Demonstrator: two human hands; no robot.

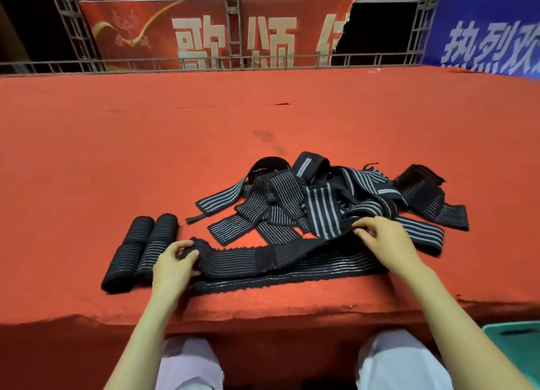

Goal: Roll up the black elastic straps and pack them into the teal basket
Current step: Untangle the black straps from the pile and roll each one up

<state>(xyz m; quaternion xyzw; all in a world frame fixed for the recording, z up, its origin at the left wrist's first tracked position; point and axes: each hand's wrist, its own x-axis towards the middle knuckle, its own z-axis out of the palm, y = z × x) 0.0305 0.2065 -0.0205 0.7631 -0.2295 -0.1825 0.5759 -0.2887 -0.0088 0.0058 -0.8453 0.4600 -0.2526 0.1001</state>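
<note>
A long black elastic strap (263,258) lies stretched across the red surface near its front edge. My left hand (175,265) pinches the strap's left end, which is curled over. My right hand (385,242) holds the same strap farther right, fingers curled on its edge. Behind it sits a tangled pile of black straps with grey stripes (321,199). Two rolled-up straps (140,249) lie side by side just left of my left hand. A corner of the teal basket (517,346) shows at the bottom right, below the surface's edge.
The red cloth-covered platform (204,126) stretches far back to a metal railing (233,61). Red and blue banners hang behind it. The platform's front edge (263,313) runs just above my knees.
</note>
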